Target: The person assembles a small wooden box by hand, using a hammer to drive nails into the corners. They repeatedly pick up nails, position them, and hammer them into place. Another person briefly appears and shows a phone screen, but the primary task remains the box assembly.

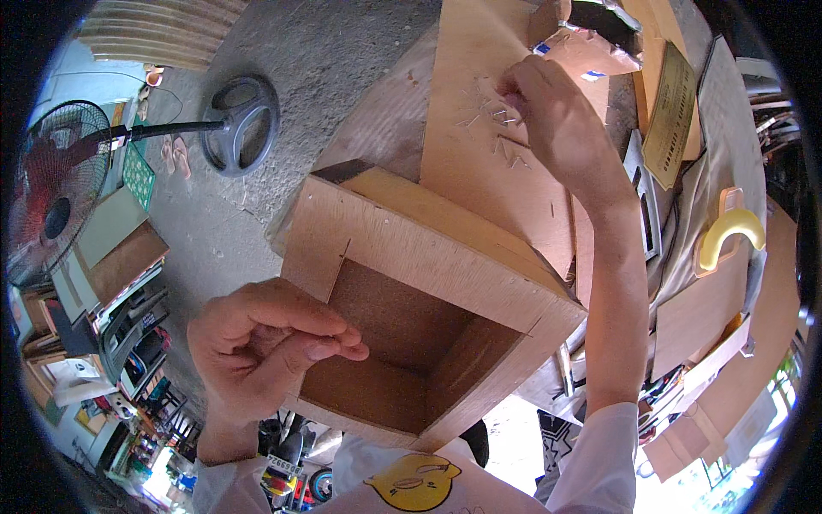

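Note:
An open wooden box (pixel 445 231) with a plywood frame round its mouth stands tilted in front of me. My left hand (pixel 270 343) is over the box's left side, thumb and fingertips pinched together; anything between them is too small to make out. My right hand (pixel 544 107) reaches far forward over a brown board (pixel 467 180), its fingers bent inward and their tips partly hidden. Beside those fingers lie several loose thin nails (pixel 505 117), scattered on the board. A torn brown paper bag or carton (pixel 586 47) sits just beyond the right hand.
A pedestal fan (pixel 64 193) with a round grey base (pixel 241 126) lies across the left. At the right are a gold plaque (pixel 670 116), a yellow curved handle (pixel 732 238) and flat boards (pixel 702 321). A pair of slippers (pixel 177 157) rests on the concrete floor.

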The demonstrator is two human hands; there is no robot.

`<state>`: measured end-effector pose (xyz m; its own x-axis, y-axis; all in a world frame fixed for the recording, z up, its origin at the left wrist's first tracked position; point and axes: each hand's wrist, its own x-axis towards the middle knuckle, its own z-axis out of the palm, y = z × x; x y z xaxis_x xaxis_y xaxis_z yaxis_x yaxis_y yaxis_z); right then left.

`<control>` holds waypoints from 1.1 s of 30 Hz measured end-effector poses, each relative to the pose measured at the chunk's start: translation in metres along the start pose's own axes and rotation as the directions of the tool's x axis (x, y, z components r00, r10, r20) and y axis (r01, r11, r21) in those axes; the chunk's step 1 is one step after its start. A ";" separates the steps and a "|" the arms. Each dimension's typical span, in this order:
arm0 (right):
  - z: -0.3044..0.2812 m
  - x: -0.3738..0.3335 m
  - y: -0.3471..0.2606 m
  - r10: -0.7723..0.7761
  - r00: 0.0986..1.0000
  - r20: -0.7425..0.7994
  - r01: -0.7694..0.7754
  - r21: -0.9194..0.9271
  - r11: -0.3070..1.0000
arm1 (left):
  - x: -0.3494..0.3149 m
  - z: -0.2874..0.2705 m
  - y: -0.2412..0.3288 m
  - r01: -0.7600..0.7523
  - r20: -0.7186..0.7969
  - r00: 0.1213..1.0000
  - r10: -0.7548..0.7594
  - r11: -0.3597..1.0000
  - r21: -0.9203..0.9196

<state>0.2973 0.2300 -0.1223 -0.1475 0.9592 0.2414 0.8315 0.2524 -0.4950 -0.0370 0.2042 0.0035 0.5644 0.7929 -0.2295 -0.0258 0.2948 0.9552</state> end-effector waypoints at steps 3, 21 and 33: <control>0.002 0.002 0.001 0.017 0.999 -0.030 -0.016 0.044 0.999 | -0.012 0.004 -0.003 0.056 -0.061 0.996 -0.059 0.998 -0.042; -0.007 0.005 0.005 -0.152 0.988 0.015 0.152 -0.068 0.986 | -0.044 0.002 0.001 -0.030 -0.007 0.999 0.031 0.989 0.145; -0.016 -0.274 -0.170 0.482 0.876 -0.028 -0.482 -0.066 0.873 | -0.124 0.087 -0.029 -0.132 0.039 0.991 0.131 0.847 0.514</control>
<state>0.2049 -0.0779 -0.0913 0.2863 0.9581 -0.0038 0.8327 -0.2508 -0.4938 -0.0344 0.0507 0.0202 0.5878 0.8034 -0.0947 0.3279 -0.1296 0.9358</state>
